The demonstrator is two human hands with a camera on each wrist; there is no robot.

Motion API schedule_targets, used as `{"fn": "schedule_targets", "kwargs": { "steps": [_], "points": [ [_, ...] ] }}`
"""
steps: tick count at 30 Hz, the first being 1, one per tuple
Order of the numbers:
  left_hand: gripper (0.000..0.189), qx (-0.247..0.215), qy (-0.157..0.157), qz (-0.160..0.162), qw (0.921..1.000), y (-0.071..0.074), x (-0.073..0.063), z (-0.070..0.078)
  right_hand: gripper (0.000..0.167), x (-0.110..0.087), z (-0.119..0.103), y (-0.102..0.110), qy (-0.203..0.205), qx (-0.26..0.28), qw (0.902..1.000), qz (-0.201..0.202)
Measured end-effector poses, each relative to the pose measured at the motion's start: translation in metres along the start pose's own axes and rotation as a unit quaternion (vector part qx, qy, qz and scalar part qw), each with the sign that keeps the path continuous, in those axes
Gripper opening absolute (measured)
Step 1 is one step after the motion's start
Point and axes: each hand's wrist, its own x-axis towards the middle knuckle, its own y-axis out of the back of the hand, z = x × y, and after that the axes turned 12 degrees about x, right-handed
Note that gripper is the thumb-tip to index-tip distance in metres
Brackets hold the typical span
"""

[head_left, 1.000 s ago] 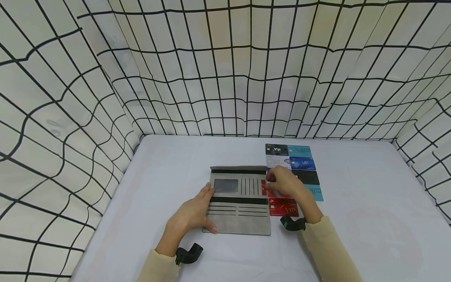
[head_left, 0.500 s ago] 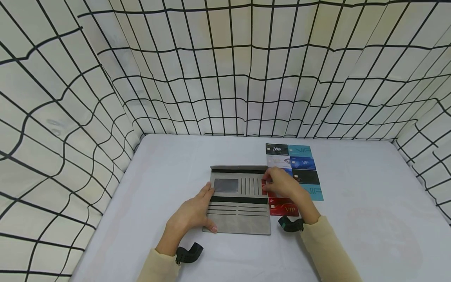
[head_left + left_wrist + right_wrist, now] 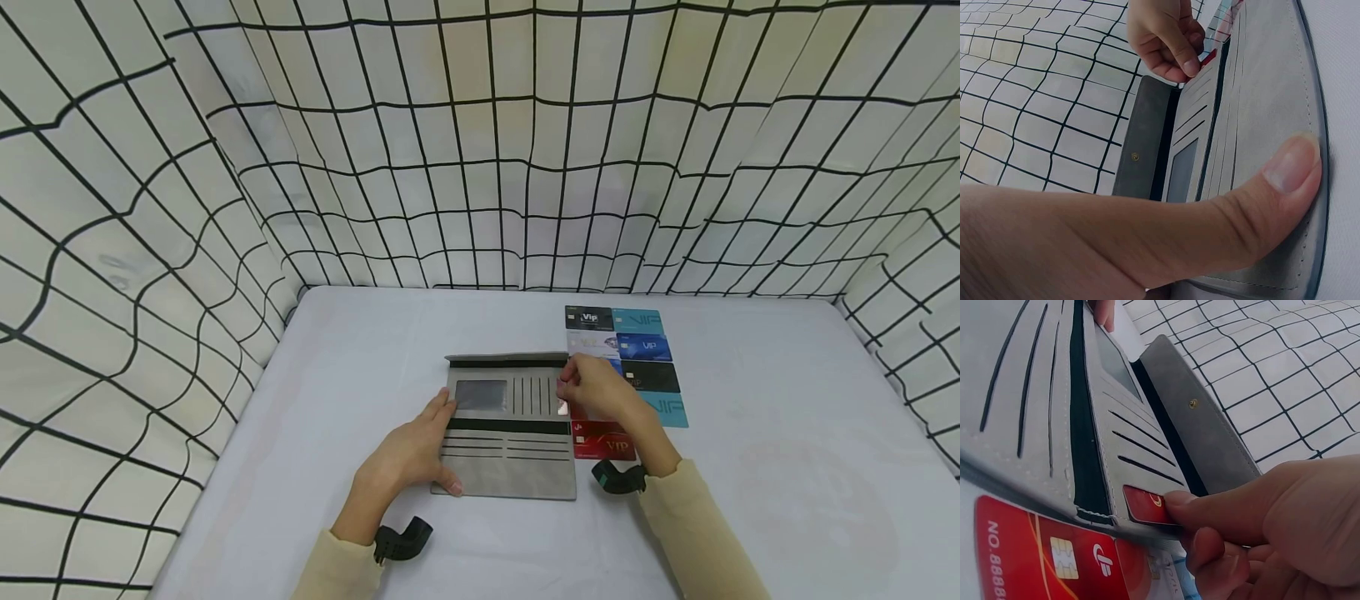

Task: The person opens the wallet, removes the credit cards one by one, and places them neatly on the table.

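A grey wallet (image 3: 517,479) lies unfolded on the white table, its inner card slots facing up. My left hand (image 3: 408,450) rests along its left side, fingers nearly straight. In the left wrist view the thumb (image 3: 1291,165) presses on the lower panel near the stitched edge. My right hand (image 3: 603,390) is at the wallet's right edge. There it pinches a red card (image 3: 1142,505) between thumb and curled fingers. Most of that card sits inside the outermost slot of the upper panel, and the thumb covers its outer corner.
Beside the wallet on the right lie several cards in two columns, including a red VIP card (image 3: 603,440), a black card (image 3: 651,377) and a blue card (image 3: 644,347). Black netting (image 3: 525,167) over white cloth encloses the table's back and sides.
My right hand has shifted slightly left along the wallet's edge, its fingers now closer over the slot with the red card. The left hand and wallet have stayed nearly still.
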Motion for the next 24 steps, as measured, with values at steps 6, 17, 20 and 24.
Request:
{"fn": "schedule_targets", "kwargs": {
  "steps": [6,17,20,24],
  "points": [
    [0.123,0.003,-0.002,0.001,1.0,-0.001,0.0,-0.001,0.017,0.002,0.001,-0.001,-0.011,0.032,0.9993,0.017],
    [0.123,0.007,-0.002,0.003,1.0,-0.002,0.001,-0.001,0.019,0.001,0.002,0.005,-0.033,0.057,0.9976,0.019],
    [0.123,0.006,0.0,0.001,1.0,-0.002,0.001,-0.001,0.02,0.001,0.004,0.01,-0.032,0.052,0.9979,0.023],
    [0.123,0.006,0.001,0.0,1.0,-0.002,0.001,-0.001,0.022,0.001,0.008,0.016,-0.029,0.049,0.9982,0.017]
  ]
}}
